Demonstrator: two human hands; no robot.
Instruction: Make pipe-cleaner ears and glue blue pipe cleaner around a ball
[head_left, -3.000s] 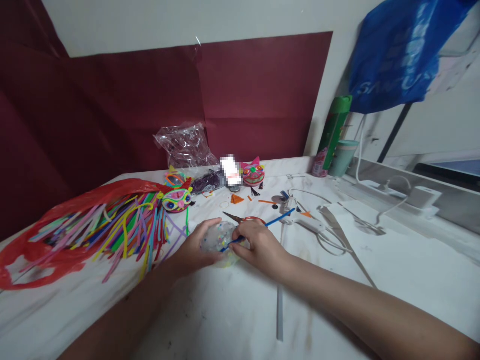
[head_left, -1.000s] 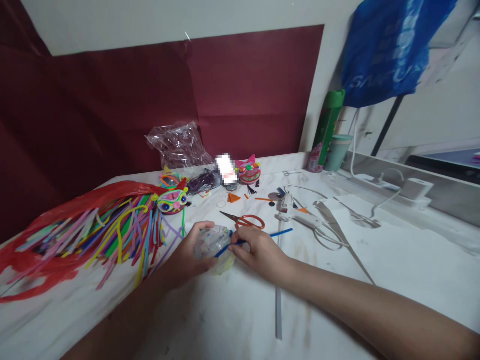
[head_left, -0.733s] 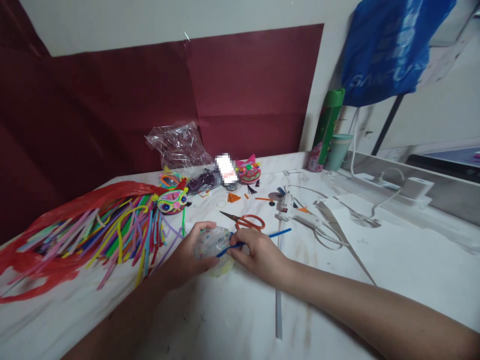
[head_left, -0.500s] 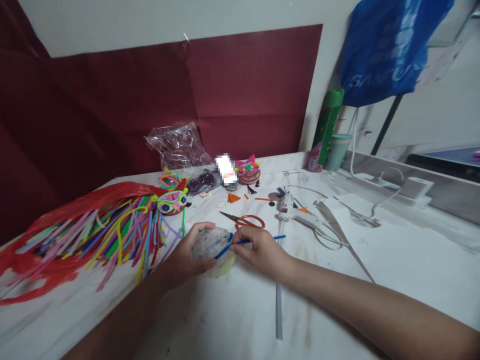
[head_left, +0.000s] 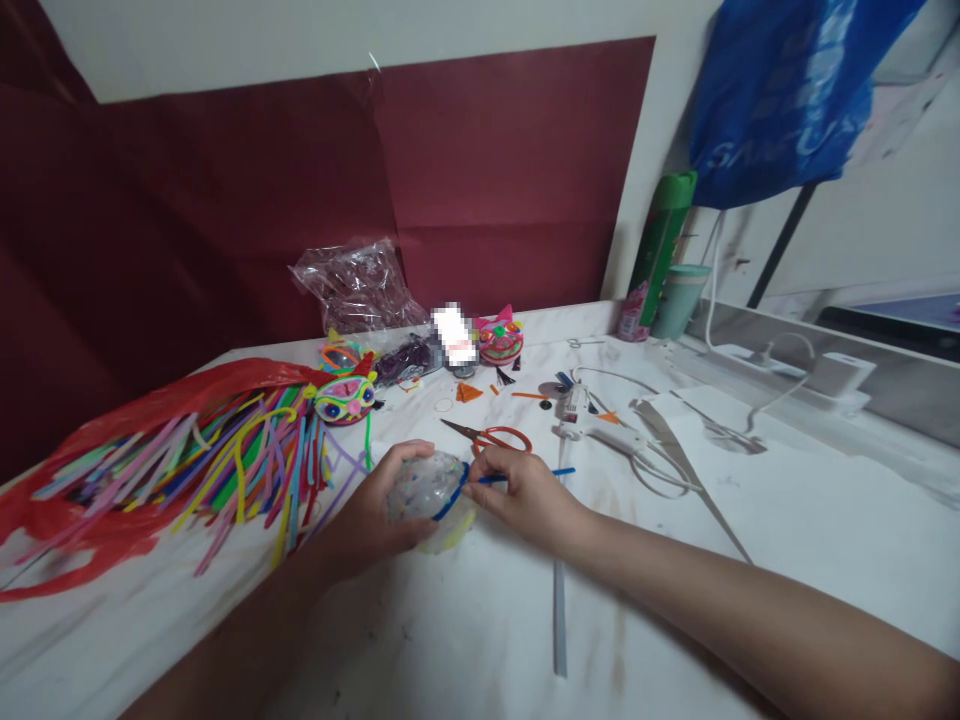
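Observation:
My left hand (head_left: 371,515) is wrapped round a clear, rounded plastic piece (head_left: 416,488) with small coloured specks and a yellowish lower part. A blue pipe cleaner (head_left: 452,503) curves along the right side of this piece. The thumb and fingers of my right hand (head_left: 525,497) pinch the blue strip at the edge of the plastic, and its free end sticks out to the right beyond the knuckles. Just behind my right hand lie scissors with orange handles (head_left: 517,434), their blades apart. A white glue gun (head_left: 604,434) rests farther right.
Many coloured pipe cleaners (head_left: 217,470) lie on a red plastic bag (head_left: 97,560) at left. Decorated animal-face pieces (head_left: 345,398) and a phone (head_left: 454,337) stand at the back. A grey strip (head_left: 559,620), white paper (head_left: 817,520), a cup (head_left: 681,300) and a green spray can (head_left: 661,245) are rightward.
The blue pipe cleaner, straighter across the plastic before, now bends along its edge. The plastic piece has turned slightly in my left hand. My right hand keeps its pinch at nearly the same spot.

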